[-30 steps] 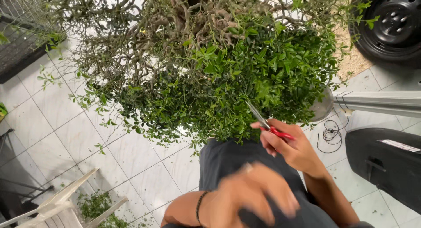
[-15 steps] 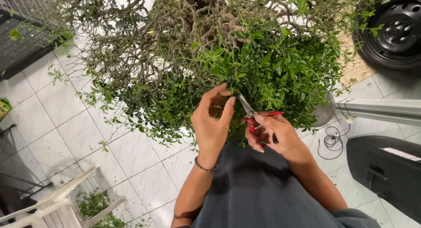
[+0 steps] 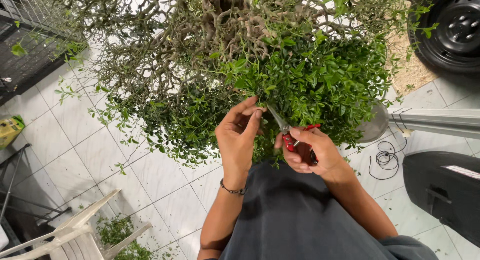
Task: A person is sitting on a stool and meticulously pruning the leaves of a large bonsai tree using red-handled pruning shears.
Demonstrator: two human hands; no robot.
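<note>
Since half a second ago I see left hand pinching a twig in the bush, just left of right hand clamped on scissors, blades slanting up-left toward it.

Dense foliage crowds directly above both the left hand and right hand. Bare branches tangle up-left. Open tiled floor lies left of the left hand.

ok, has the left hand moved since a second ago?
Yes. The left hand has come up from low over the dark shirt into the green foliage, its fingers now beside the scissors in the right hand.
</note>
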